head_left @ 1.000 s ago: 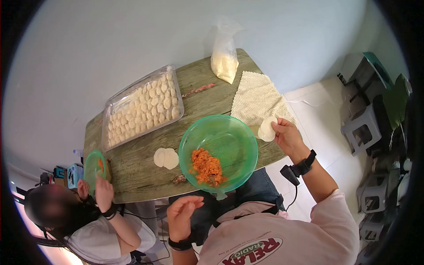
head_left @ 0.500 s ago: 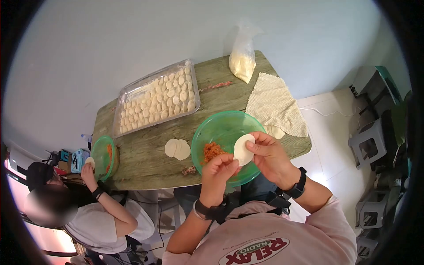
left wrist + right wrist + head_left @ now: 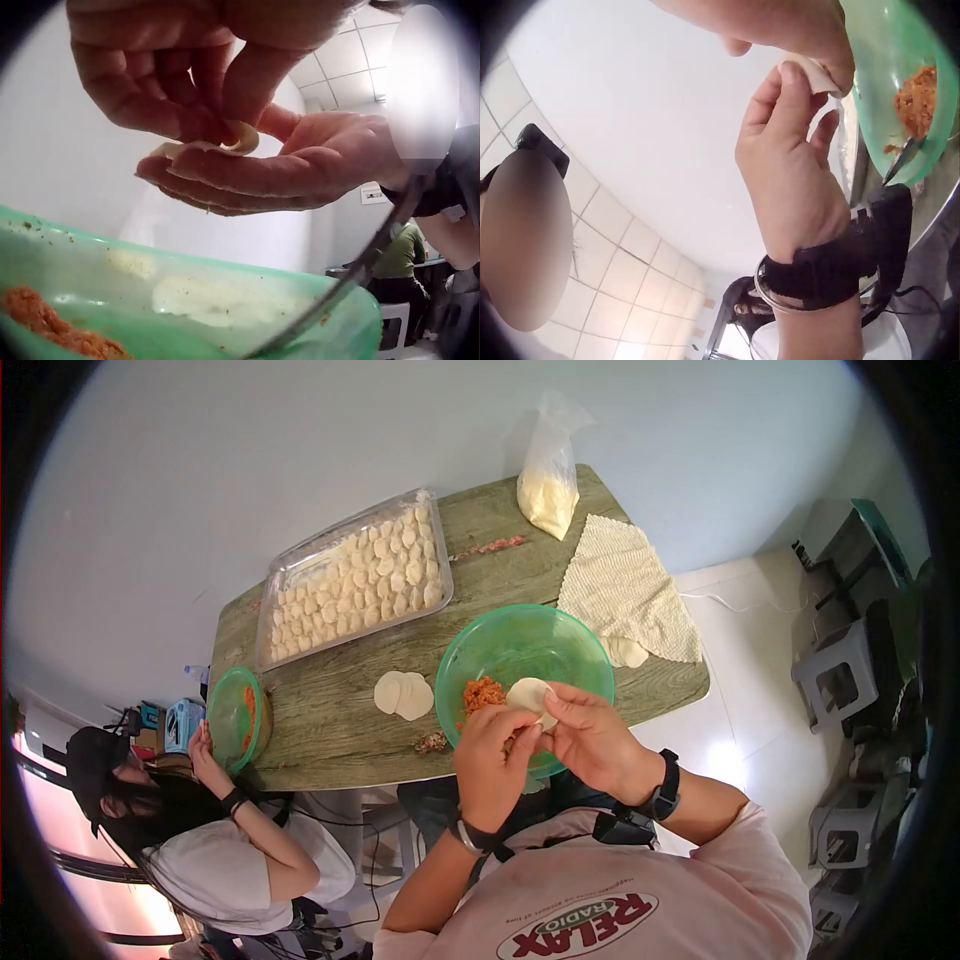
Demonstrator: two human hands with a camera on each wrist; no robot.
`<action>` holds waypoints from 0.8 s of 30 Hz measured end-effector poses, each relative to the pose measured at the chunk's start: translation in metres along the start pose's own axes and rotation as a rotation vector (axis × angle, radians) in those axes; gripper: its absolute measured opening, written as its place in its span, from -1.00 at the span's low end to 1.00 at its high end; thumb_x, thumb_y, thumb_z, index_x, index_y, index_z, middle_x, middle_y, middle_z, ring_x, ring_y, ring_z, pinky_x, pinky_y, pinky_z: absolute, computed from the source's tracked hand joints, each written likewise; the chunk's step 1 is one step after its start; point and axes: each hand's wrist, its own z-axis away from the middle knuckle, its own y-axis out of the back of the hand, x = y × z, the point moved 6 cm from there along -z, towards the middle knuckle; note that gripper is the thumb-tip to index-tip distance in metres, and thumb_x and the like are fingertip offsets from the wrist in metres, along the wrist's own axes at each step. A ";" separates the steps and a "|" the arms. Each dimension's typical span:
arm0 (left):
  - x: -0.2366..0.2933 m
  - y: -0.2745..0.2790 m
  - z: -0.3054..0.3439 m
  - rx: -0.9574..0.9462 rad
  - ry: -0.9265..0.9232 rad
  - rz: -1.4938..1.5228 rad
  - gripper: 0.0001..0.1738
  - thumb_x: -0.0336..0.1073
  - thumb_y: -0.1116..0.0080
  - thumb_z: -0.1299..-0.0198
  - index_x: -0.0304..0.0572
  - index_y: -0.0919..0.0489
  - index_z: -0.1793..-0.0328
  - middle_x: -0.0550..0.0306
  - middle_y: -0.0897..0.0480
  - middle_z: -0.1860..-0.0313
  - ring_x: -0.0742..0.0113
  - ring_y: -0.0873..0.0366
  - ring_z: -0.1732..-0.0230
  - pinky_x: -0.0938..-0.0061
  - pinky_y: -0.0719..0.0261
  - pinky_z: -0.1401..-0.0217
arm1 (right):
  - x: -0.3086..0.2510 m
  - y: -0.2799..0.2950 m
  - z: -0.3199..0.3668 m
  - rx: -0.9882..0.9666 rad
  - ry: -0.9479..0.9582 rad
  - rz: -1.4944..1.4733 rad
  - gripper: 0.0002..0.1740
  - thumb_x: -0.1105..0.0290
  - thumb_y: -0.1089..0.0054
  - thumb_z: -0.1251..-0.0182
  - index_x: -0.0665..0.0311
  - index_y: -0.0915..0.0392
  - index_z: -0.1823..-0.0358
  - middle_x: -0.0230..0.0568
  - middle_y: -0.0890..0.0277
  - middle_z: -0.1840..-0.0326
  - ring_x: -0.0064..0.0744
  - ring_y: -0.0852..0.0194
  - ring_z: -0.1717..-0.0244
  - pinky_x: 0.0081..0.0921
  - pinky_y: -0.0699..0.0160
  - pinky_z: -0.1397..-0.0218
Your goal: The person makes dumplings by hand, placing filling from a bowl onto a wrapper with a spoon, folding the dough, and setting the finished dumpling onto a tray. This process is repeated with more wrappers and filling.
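A round dough wrapper (image 3: 529,698) is held by both hands over the green bowl (image 3: 560,622). My left hand (image 3: 490,760) pinches its edge between thumb and forefinger; in the left wrist view the dough (image 3: 241,139) curls up there. My right hand (image 3: 598,745) holds the wrapper from the other side, its thumb on top. From the left wrist view, the right fingers (image 3: 247,176) stretch flat beneath the dough. Orange-red minced filling (image 3: 484,694) lies at the left inside the bowl, partly hidden by the left hand.
Overlapping wrappers (image 3: 405,695) lie left of the bowl, others (image 3: 626,652) beside a cream cloth (image 3: 625,585). A clear tray (image 3: 440,603) of dumplings and a bag of pale powder (image 3: 548,500) stand behind. Another person (image 3: 235,850) sits at left by a smaller green bowl (image 3: 221,735).
My right hand has brought the wrapper from beside the cloth to over the bowl. The left hand, empty before, has come up and taken its edge. The other person's hand has shifted slightly.
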 end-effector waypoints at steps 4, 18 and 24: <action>-0.029 -0.005 0.010 -0.047 0.329 0.485 -0.90 -0.41 -0.17 -0.18 -0.27 -0.57 0.21 0.21 -0.56 0.30 0.41 -0.54 0.34 0.59 -0.44 0.21 | 0.000 0.009 0.001 0.095 0.022 0.001 -0.66 0.32 0.08 -0.45 0.37 -0.43 -0.11 -0.16 -0.51 -0.05 -0.36 -0.54 -0.01 -0.36 -0.53 -0.12; -0.065 -0.009 0.031 0.061 0.733 1.603 -0.83 -0.28 0.00 -0.34 -0.15 -0.48 0.04 0.00 -0.56 -0.08 0.16 -0.48 -0.17 0.24 -0.38 -0.31 | -0.046 0.045 0.015 0.216 0.186 0.091 -0.66 0.32 0.07 -0.44 0.43 -0.42 -0.07 -0.08 -0.51 -0.06 -0.30 -0.54 -0.05 -0.36 -0.56 -0.14; -0.066 -0.045 0.023 -0.163 0.822 1.399 -0.43 -0.20 -0.04 -0.32 -0.19 -0.21 -0.40 0.08 -0.30 -0.36 0.28 -0.12 -0.43 0.30 -0.05 -0.47 | -0.038 0.035 0.006 0.196 0.164 0.035 -0.66 0.34 0.11 -0.46 0.45 -0.39 -0.09 -0.06 -0.50 -0.07 -0.29 -0.53 -0.07 -0.36 -0.57 -0.14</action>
